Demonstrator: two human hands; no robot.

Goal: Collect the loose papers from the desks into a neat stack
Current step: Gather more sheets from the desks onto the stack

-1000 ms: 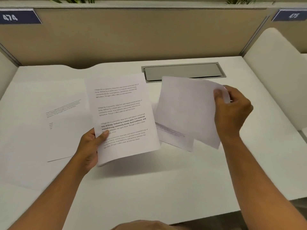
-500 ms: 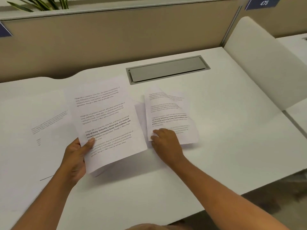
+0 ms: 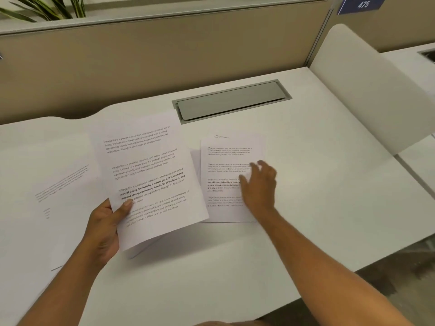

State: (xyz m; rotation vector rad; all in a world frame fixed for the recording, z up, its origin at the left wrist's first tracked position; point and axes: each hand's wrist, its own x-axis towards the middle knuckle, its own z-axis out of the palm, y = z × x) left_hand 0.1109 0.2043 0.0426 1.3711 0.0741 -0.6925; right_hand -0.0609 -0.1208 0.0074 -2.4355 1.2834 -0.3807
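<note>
A white, smooth counter (image 3: 317,184) runs across the view, backed by a beige fabric partition (image 3: 164,55) with green plant leaves (image 3: 42,10) above it at the far left. On the counter's left side lies a faintly printed white sheet (image 3: 58,184), flat and partly under the next paper. The left hand (image 3: 106,227) has its grip closed on the lower left edge of a white printed page with bold lines (image 3: 150,175), thumb on top, the page lifted and tilted above the counter. Behind it a grey metal cable hatch (image 3: 231,102) is set into the counter. Just beside the held page, a small pile of white printed sheets (image 3: 226,156) lies flat on the counter, edges not quite aligned. The right hand (image 3: 259,187) is over this pile's right half, fingers spread and loose, holding nothing; whether the palm touches the paper I cannot tell. At the far right stands a white rounded divider panel (image 3: 367,90), with a blue sign numbered 475 (image 3: 361,4) above.
</note>
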